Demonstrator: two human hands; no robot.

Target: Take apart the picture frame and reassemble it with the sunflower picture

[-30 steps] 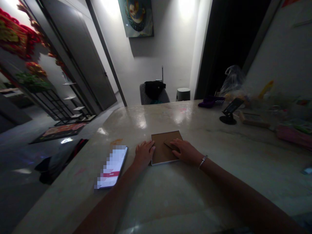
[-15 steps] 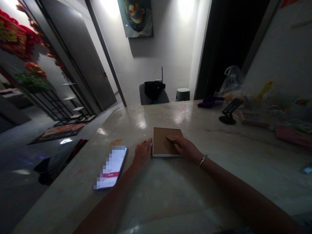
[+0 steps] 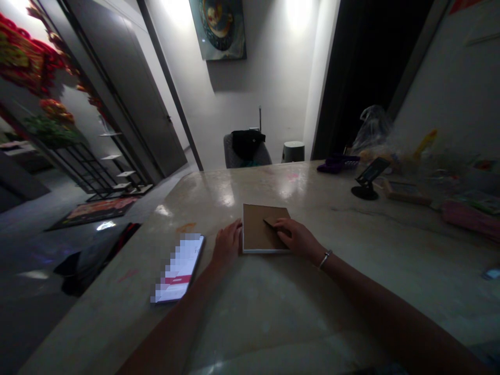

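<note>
At the upper left of the view hangs a red and gold decoration (image 3: 23, 52), and below it stands a black metal shelf (image 3: 84, 161) beside a grey door (image 3: 125, 88). A patterned floor mat (image 3: 94, 211) lies on the floor at the left of the table. On the pale stone table (image 3: 273, 323), left of the hands, lies a smartphone (image 3: 177, 268) with its screen blurred.

The left hand (image 3: 226, 245) comes next. Its fingers are loosely together, not clamped on anything, and the fingertips are just beside the left edge of a picture frame (image 3: 261, 229) or touch it; I cannot tell which. The frame lies flat near the middle of the table, with its brown backing upward and a white edge toward the person. It looks almost square, so I cannot tell a long axis.

The right hand (image 3: 297, 239) is the nearer one to the backing, because its fingers rest together on the right part, and they do not grip. A dark tab (image 3: 271, 223) on the backing points up and to the left from these fingertips. A silver bracelet (image 3: 325, 259) sits on the right wrist. Further right, at the far table edge, stand a black phone stand (image 3: 366, 179) and a plastic bag (image 3: 371, 127).
</note>
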